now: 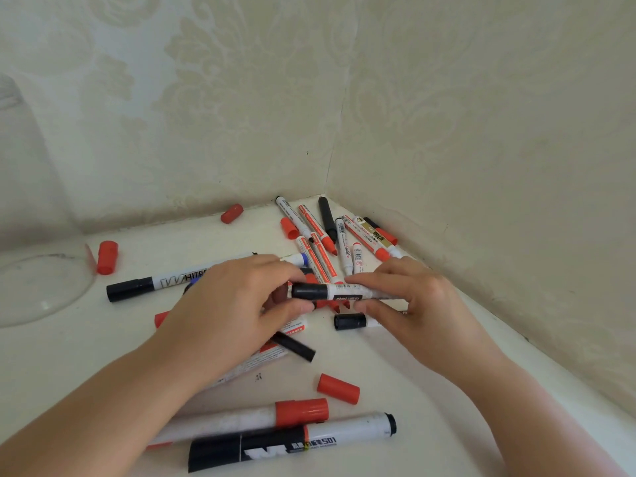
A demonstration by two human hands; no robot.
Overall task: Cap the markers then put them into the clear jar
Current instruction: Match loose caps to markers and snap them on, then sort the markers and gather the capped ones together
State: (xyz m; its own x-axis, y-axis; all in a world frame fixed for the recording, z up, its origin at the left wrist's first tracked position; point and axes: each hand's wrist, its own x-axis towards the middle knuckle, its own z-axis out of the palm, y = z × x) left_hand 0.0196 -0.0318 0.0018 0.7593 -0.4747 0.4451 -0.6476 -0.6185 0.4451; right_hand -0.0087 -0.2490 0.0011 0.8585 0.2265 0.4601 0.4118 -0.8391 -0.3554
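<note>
The marker (344, 292) hangs level just above the counter (413, 373) between your hands: your left hand (237, 304) pinches its black cap (308, 291), your right fingers (375, 280) curl round the barrel.
</note>
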